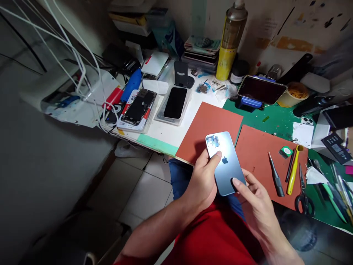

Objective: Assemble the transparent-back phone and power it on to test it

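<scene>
The left hand (pixel 203 180) and right hand (pixel 257 197) are both holding a blue phone (pixel 230 167) above the near edge of the counter (pixel 161 137), partly over the left brown sheet (pixel 212 119) and partly over the lap. The phone is lying tilted, its back facing up and its camera cluster sitting at the far left corner. The left hand is gripping the left long side, its thumb pressing on the back just below the cameras. The right hand is closing lightly on the near right part, its thumb resting on the back; its fingers are curling at the right side, their tips partly hidden. The body is seeming stiff and fairly light, though dense for its size; the smooth back is probably offering little friction, and the glass is likely being fragile at corners and lenses. The long sides are presenting the safest hold, with thumbs staying clear of the cameras. On the right brown sheet (pixel 252 151), a yellow brush (pixel 293 171) and scissors (pixel 303 198) are lying to the right of the phone, well apart from it.
</scene>
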A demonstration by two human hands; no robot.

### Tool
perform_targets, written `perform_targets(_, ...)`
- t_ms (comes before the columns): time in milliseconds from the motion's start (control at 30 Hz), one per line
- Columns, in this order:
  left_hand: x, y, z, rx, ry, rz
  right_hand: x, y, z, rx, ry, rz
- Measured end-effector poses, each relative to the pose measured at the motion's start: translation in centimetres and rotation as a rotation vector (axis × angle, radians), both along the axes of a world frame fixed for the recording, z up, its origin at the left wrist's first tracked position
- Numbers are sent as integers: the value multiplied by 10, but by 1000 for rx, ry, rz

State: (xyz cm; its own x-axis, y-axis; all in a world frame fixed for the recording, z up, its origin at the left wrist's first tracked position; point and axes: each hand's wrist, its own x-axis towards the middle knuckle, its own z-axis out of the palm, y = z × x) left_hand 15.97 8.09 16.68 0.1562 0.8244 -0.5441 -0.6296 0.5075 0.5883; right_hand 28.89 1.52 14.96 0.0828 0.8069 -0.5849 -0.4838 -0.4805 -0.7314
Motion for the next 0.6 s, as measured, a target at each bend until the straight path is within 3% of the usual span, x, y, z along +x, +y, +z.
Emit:
perform_targets(133, 4, 11, 6, -36, 36, -28, -15, -5, 3, -56, 185, -20)
perform_targets(600, 10, 11, 2, -77, 138, -139, -19, 1, 8, -11, 130, -63)
